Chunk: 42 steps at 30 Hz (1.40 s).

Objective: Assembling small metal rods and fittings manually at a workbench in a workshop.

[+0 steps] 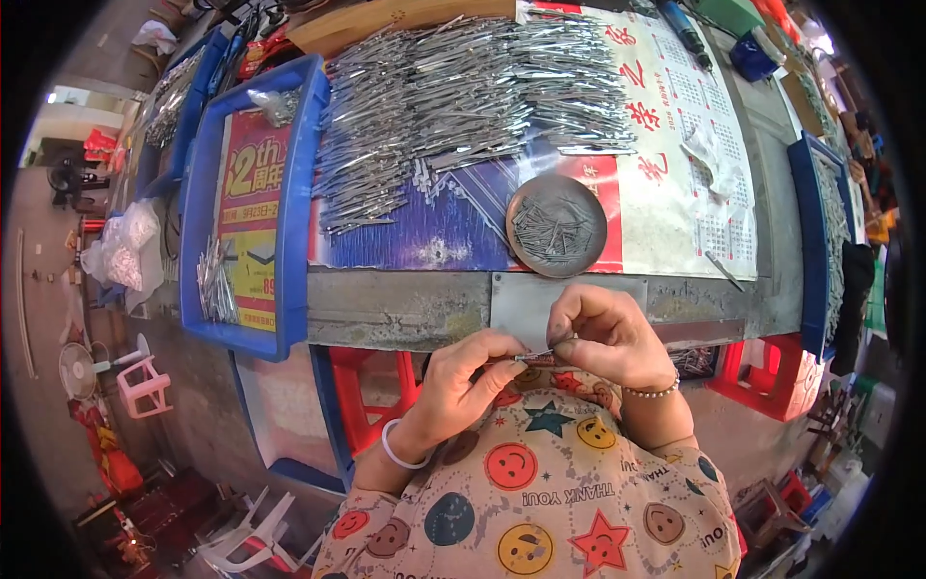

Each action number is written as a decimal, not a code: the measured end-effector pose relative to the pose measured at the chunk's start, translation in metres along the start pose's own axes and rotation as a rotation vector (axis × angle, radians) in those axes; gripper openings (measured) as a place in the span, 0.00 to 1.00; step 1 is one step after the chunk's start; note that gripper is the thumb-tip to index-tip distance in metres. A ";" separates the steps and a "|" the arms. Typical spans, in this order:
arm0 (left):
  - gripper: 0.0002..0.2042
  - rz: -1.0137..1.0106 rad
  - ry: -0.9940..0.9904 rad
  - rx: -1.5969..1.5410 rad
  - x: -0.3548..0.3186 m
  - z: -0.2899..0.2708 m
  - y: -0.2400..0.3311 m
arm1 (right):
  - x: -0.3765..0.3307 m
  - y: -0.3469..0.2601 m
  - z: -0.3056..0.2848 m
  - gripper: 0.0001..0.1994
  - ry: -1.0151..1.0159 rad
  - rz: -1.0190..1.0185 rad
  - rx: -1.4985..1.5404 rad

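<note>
Assembly step, I judge: left hand (470, 374) and right hand (603, 338) together, pinching one thin metal piece (532, 357); pin dish (557, 225) at 12 o'clock; next needs fine alignment.

A thin, shiny metal pin (532, 356) sits pinched between the left hand (470, 378) and right hand (606, 333) at centre frame. Above, the heap of metal rods (453, 92) gleams bright silver. The round dish (557, 226) looks dull grey metal. The blue tray (294, 207) at left is smooth plastic. The calendar sheet (675, 145) is glossy paper; the workbench edge (395, 309) is rough, worn metal.
</note>
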<state>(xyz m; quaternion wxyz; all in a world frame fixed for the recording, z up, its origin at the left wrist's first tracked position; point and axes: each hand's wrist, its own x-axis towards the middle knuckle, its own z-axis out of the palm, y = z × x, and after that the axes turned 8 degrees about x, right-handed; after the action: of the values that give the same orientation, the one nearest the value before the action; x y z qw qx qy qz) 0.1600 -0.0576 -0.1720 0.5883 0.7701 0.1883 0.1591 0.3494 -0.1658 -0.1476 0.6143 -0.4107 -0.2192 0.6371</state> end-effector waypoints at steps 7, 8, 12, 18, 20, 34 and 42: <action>0.05 -0.025 -0.014 0.002 -0.002 -0.002 -0.002 | 0.001 0.002 -0.001 0.08 -0.029 0.013 -0.034; 0.05 -0.011 -0.016 0.005 -0.001 -0.002 -0.002 | 0.001 0.003 -0.001 0.08 -0.030 0.014 -0.023; 0.05 -0.038 -0.023 0.003 -0.002 -0.001 -0.002 | -0.001 0.003 -0.002 0.08 -0.004 0.004 0.035; 0.05 -0.030 -0.033 0.004 -0.003 0.000 -0.004 | -0.001 0.004 -0.003 0.08 -0.014 -0.007 0.027; 0.04 -0.036 -0.033 0.013 -0.002 0.000 -0.004 | -0.001 0.003 -0.002 0.07 -0.012 -0.008 0.032; 0.05 -0.007 -0.043 0.122 -0.006 0.002 0.002 | -0.015 0.018 0.003 0.07 0.056 -0.122 -0.408; 0.06 0.027 -0.010 0.226 -0.015 0.005 0.003 | -0.018 0.017 0.015 0.07 0.008 -0.234 -0.746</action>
<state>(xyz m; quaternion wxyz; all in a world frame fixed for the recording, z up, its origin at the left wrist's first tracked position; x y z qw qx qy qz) 0.1499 -0.0700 -0.1710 0.4966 0.8348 0.1917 0.1408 0.3258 -0.1821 -0.1478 0.4921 -0.5805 -0.4788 0.4377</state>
